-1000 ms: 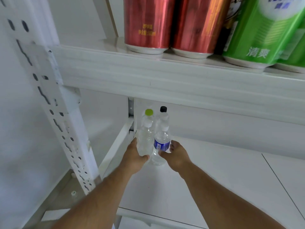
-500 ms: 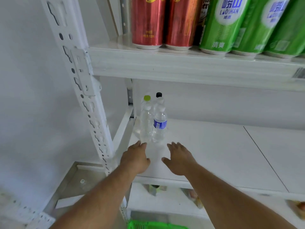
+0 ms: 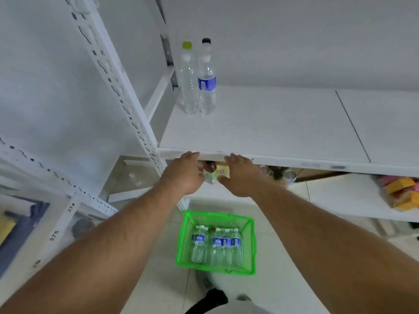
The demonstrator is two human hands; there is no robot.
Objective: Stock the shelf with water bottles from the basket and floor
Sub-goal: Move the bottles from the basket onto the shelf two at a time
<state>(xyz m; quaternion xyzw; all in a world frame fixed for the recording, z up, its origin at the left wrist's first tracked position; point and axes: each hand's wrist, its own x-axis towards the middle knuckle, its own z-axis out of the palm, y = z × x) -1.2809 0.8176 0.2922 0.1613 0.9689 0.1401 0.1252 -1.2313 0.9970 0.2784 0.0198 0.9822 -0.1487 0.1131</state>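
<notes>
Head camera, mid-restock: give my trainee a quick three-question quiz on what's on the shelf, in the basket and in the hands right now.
1. True or false: the left hand and right hand each hold a bottle.
2. Where does the green basket sit? A) on the shelf B) on the floor below the hands C) in the left hand
3. Fill in: the blue-label bottle on the shelf stands to the ___ of the clear bottle.

Key: 1 false, both hands hold nothing; 2 B; 3 right.
</notes>
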